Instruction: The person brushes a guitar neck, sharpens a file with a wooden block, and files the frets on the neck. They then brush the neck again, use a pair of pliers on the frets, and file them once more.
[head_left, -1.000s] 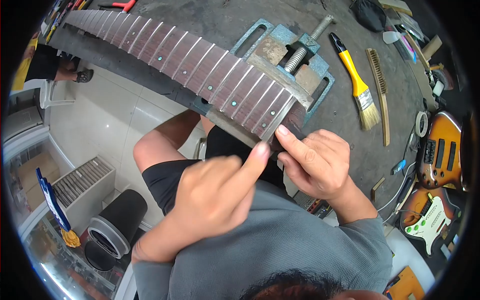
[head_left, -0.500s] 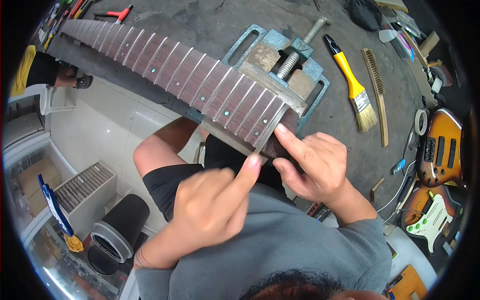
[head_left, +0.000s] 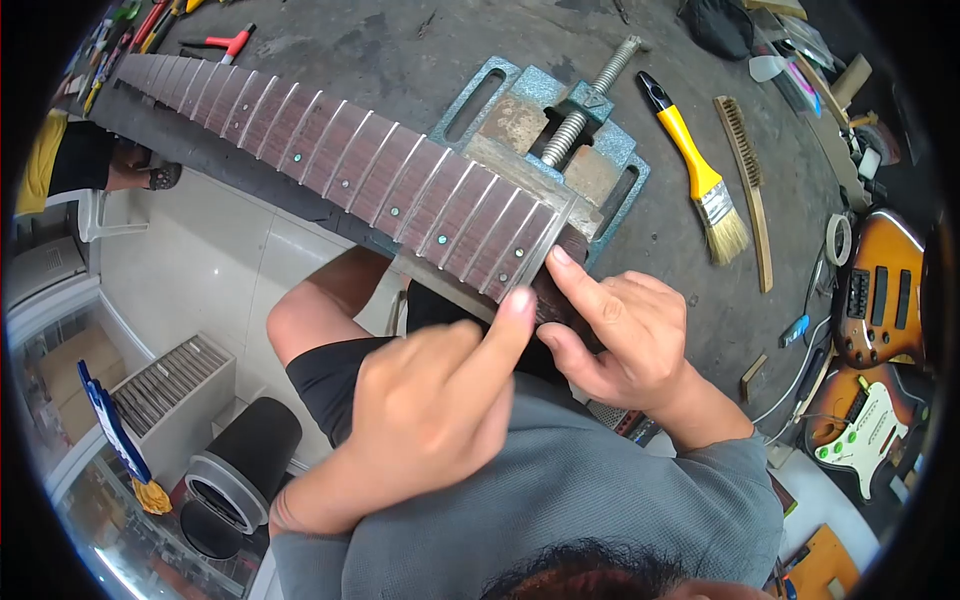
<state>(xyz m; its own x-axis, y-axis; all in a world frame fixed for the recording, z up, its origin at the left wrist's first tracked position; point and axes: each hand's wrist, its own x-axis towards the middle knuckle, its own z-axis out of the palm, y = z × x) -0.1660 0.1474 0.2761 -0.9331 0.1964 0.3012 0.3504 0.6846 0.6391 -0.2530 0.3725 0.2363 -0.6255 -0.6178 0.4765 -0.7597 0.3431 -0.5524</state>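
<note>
A long dark fretboard (head_left: pixel 370 165) with metal frets and round inlay dots runs from the upper left to the middle, its wide end beside a teal metal vise (head_left: pixel 480 100). Along that wide end lies a thin metal strip (head_left: pixel 545 240). My left hand (head_left: pixel 430 400) has one finger stretched to the strip's lower end, its other fingers curled and partly blurred; nothing held is visible. Near the strip's right side, my right hand (head_left: pixel 630 340) touches with its index fingertip, thumb apart below, the palm holding nothing.
Right of the vise lie a yellow-handled paintbrush (head_left: pixel 690 150) and a wooden wire brush (head_left: pixel 745 170). Guitar bodies (head_left: pixel 882 290) stand at the far right. A red-handled tool (head_left: pixel 235 43) lies at upper left. Another person's leg (head_left: pixel 125 170) shows at the left, above a black bin (head_left: pixel 250 450).
My left fingertip has moved up and slightly right along the lower end of the strip. My right hand keeps its place by the strip. The whole view has shifted a little.
</note>
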